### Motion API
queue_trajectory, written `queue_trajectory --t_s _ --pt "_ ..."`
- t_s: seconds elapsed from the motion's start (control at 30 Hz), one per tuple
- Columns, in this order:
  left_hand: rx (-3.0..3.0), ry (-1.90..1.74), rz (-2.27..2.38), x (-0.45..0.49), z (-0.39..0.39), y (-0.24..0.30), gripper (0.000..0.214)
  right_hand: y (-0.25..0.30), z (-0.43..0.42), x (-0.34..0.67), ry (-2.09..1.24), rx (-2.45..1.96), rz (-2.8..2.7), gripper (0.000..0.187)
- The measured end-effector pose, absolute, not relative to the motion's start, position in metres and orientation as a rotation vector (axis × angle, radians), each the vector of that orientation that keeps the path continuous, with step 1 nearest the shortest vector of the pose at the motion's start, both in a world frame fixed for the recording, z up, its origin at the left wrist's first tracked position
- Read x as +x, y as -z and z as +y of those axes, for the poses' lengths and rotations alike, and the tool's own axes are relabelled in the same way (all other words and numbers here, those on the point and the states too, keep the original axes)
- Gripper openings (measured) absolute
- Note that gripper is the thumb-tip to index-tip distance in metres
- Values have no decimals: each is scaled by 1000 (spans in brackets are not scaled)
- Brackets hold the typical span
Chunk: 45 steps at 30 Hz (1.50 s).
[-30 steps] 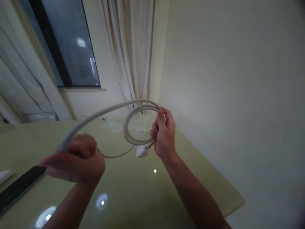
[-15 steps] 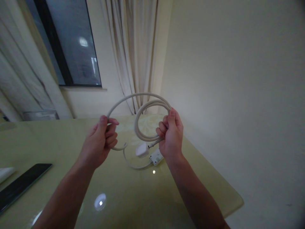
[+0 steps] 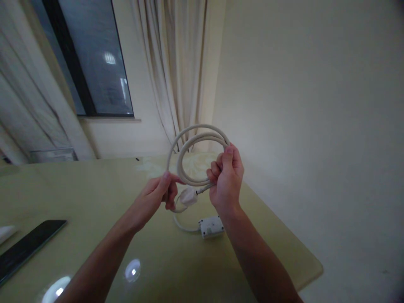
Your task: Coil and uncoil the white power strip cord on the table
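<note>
A white power cord is looped into a coil held up above the table. My right hand is closed around the coil's right side, thumb on top. The cord's white plug hangs out beside that hand. Left of the coil, my left hand pinches the outer loop between thumb and fingers. Below, the cord curves down to a white power strip, which lies on the table under my right wrist and is partly hidden by it.
The glossy yellow-green table reflects ceiling lights. A dark flat device lies at its left, with a white object beside it. A plain wall borders the right side; curtains and a window stand behind.
My left hand has moved right and slightly down, bringing the outer loop in closer to the coil. My right hand holds still. The power strip now lies more level and lower in view.
</note>
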<state>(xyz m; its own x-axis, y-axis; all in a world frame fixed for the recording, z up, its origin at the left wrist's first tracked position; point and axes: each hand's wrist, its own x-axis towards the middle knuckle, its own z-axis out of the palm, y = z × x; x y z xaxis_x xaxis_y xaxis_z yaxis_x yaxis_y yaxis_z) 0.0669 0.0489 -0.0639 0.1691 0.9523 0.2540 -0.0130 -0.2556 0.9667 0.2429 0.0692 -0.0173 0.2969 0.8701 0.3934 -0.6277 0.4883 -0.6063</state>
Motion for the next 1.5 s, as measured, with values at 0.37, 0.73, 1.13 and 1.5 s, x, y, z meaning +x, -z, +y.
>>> queue_trajectory --t_s 0.37,0.73,1.13,1.5 --pt "1319 -1555 614 92 46 83 44 19 75 242 -1428 -485 -671 29" --pt "1537 -1356 564 85 38 79 31 19 77 240 -1618 -484 -565 30" --pt "1759 -1551 807 105 52 113 95 23 74 234 -1615 -404 -439 33" --pt "1252 -1996 718 116 17 62 48 48 62 203 -1454 -441 -819 31"
